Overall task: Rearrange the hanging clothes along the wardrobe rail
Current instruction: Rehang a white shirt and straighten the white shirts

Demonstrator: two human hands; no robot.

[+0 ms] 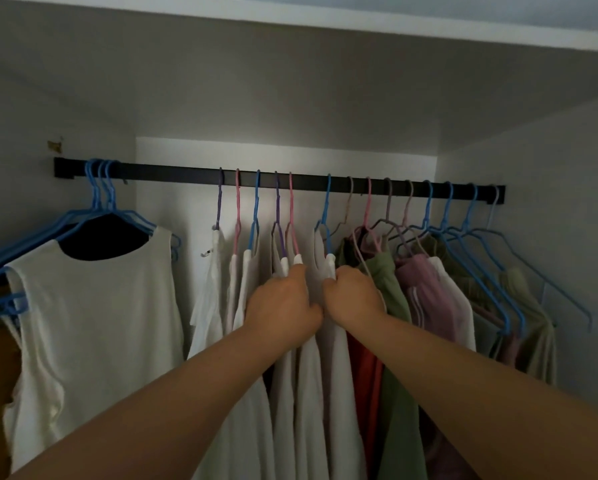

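Both hands are reaching up under the rail [186,173], side by side below its middle. The left hand [283,306] is curling its fingers into the white tops [290,341] hanging there, seemingly pinching the cloth. The right hand [354,294] is gripping the shoulder of another white top on a blue hanger [326,209]. Right of them under the rail are hanging a green top [391,289] and a pink top [425,289]; a white vest [100,323] is hanging near the rail's left end.

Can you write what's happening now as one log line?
step: parting white tops | left hand: grips white top on pink hanger | right hand: grips white top on blue hanger | rail: bare gap left
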